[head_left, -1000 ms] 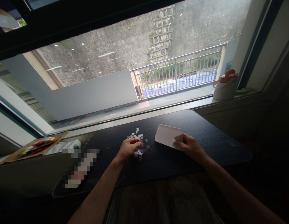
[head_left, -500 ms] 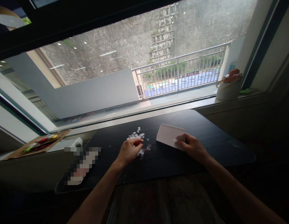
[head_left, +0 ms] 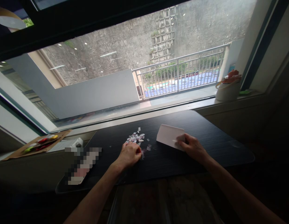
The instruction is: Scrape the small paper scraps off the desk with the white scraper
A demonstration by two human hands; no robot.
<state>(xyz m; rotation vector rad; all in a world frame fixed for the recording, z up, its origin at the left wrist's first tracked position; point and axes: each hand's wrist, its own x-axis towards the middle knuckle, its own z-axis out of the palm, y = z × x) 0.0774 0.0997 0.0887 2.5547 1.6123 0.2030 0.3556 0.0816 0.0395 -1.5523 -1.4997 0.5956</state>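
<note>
Black mat: dark, fine-grained mat (head_left: 205, 124) with rounded corners covers the desk under the window; both hands work on it.
Paper bits: small white and pale purple paper scraps (head_left: 136, 137) lie in a loose heap near the mat's middle, a few strays just to the right of the heap.
Left hand: left hand (head_left: 130, 154) rests knuckles-up on the mat at the near edge of the scraps, fingers curled under into a loose fist. Fingertips are hidden beneath the hand, so I cannot tell whether a scrap is pinched; some scraps show right at the fingers.
White card: flat white card (head_left: 167, 136), a rounded rectangle, lies on the mat to the right of the scraps, apart from them, slightly turned.
Right hand: right hand (head_left: 191, 147) lies over the card's near right corner, fingers bent and pressing down on it; the card stays flat on the mat, pinned rather than lifted.
Spacing: hands are apart, the stray scraps between them.
Blurred item: pixelated oblong patch (head_left: 82, 165) on the mat's left end; content unreadable.
Left sill: brown board (head_left: 11, 154) carrying red, yellow and green items, with a small pale ribbed device (head_left: 65, 144) just beside it.
Right sill: white pot (head_left: 227, 90) with something reddish on top, in the window corner.
Outside: metal railing (head_left: 181, 73) in front of a grey stone wall.
</note>
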